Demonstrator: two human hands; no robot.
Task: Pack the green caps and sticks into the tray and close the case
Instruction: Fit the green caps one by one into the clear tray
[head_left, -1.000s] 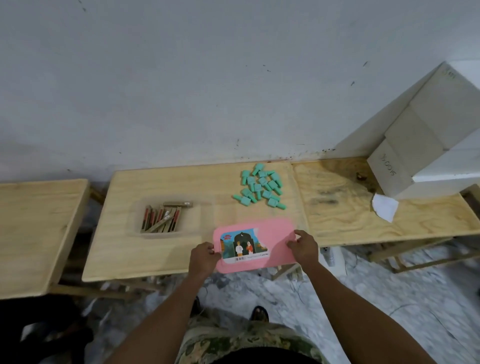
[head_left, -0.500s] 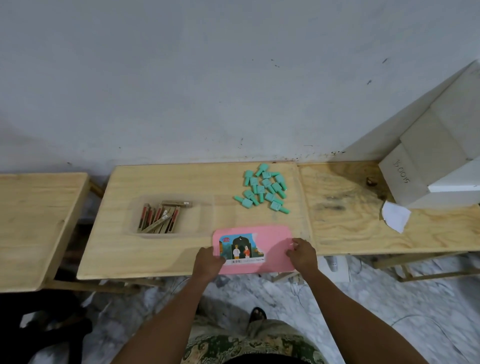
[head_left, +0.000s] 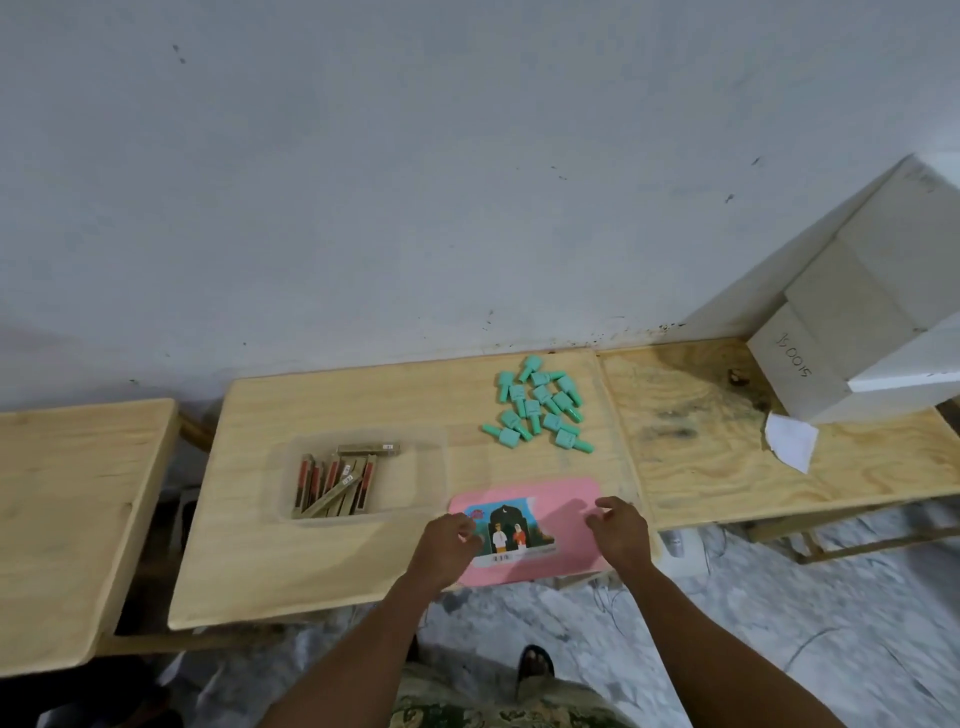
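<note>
Looking down from the head camera, a person is standing at a pale wooden table (head_left: 322, 561) pushed against a grey wall. A pink case (head_left: 563, 512) is lying flat and closed at the near edge of the table, slightly overhanging it. Its lid is carrying a printed sticker (head_left: 511, 527) showing two small figures under a dark arch, with a white strip and what is probably a barcode below; the print is too small to read.

The left hand (head_left: 447, 543) is resting over the case's left end, fingers curled loosely, covering part of the sticker's corner. The right hand (head_left: 618, 527) is hovering at the case's right end with fingers spread and relaxed. Neither hand is gripping anything; whether they are touching the lid I cannot tell.

Green caps (head_left: 540, 408) are lying in a loose heap on the far part of the table, beyond the case and well apart from it. Sticks (head_left: 335, 483), brownish with red sides and tiny unreadable labels, are lying jumbled in a clear tray (head_left: 421, 467) just left of the case.

A second wooden table (head_left: 727, 447) is adjoining on the right, bearing white boxes (head_left: 857, 322); one is showing handwritten characters, seen upside down, roughly "15 0015". A white paper scrap (head_left: 792, 441) is lying just beside them. Another table (head_left: 67, 509) is standing to the left.
</note>
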